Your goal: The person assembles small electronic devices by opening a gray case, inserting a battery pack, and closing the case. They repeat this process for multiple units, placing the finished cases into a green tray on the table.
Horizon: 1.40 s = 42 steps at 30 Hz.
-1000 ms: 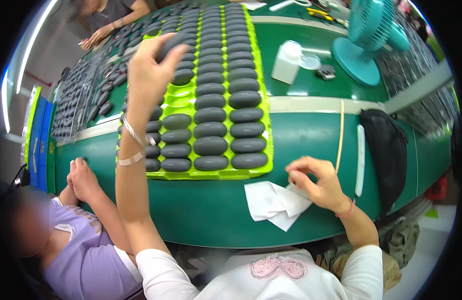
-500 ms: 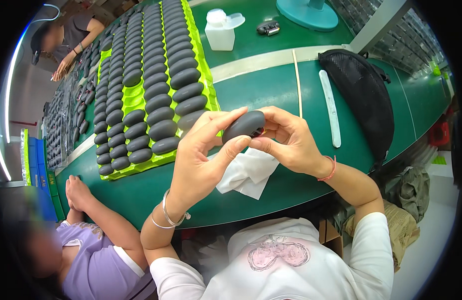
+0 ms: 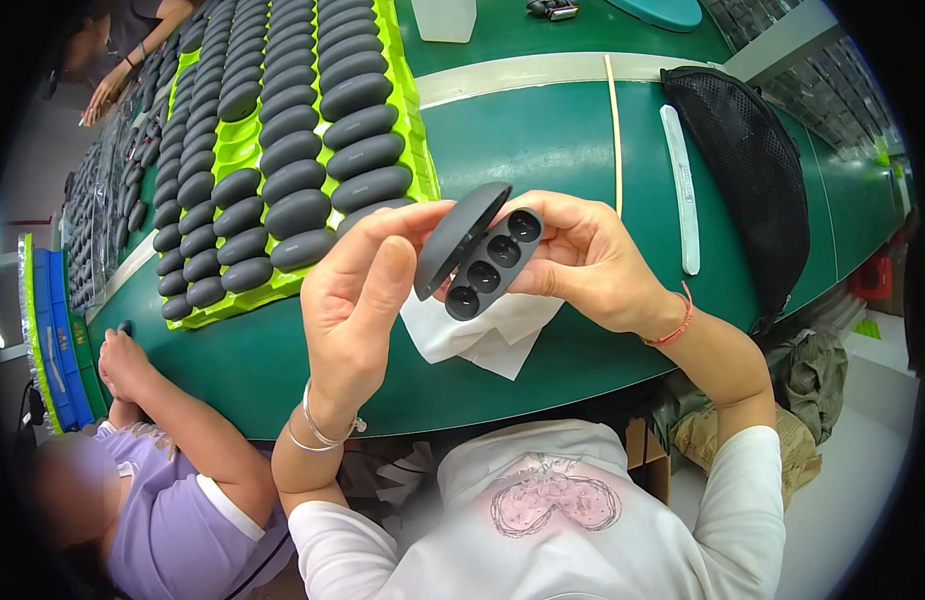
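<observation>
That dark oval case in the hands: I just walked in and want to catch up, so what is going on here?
A person at a green table holds a dark grey oval case open in both hands, the left hand at the lid, the right hand under the base with its round hollows. A white cloth lies beneath. A bright green tray of closed cases sits beyond. Another person in purple sits at the left.

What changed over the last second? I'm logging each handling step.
The left hand took a dark oval case off the green tray; both hands brought it over the white cloth, and its lid now stands open. The right hand left the cloth. Tray rows unchanged.
</observation>
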Available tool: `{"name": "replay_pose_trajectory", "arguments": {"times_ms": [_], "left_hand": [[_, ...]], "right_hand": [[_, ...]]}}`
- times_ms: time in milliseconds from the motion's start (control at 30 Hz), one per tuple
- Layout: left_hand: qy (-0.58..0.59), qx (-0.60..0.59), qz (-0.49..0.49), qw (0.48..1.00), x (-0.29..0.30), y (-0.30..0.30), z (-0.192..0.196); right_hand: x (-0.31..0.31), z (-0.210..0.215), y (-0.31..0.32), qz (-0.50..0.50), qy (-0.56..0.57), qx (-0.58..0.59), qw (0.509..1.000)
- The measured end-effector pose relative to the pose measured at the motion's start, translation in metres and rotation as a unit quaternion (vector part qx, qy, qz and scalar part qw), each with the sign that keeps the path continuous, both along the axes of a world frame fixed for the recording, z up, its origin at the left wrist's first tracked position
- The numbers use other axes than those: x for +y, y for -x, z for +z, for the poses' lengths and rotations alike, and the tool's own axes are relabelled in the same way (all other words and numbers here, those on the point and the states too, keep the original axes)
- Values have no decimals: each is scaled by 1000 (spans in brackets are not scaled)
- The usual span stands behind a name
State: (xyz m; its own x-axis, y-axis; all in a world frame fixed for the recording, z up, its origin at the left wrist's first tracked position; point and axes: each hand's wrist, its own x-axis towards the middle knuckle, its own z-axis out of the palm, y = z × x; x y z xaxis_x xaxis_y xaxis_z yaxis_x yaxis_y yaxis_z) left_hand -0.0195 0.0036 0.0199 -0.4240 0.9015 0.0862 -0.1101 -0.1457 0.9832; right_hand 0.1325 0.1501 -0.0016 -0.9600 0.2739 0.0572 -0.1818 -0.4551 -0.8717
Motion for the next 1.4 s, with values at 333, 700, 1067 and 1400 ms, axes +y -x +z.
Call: {"name": "replay_pose_trajectory", "arguments": {"times_ms": [333,700,1067,1400], "left_hand": [[-79,13,-11,997,-1,2,-4],[-42,2,-17,999,-6,-3,-1],[-14,99,-9,995,-1,-5,-3],[-9,29,0,1000,-5,-3,-4]], "right_hand": [[-6,-8,-3,-32,-99,63,993],[-16,-8,-3,-29,-96,49,994],[-13,-5,-2,-37,-135,62,988],[-15,-4,-2,-32,-102,37,994]]}}
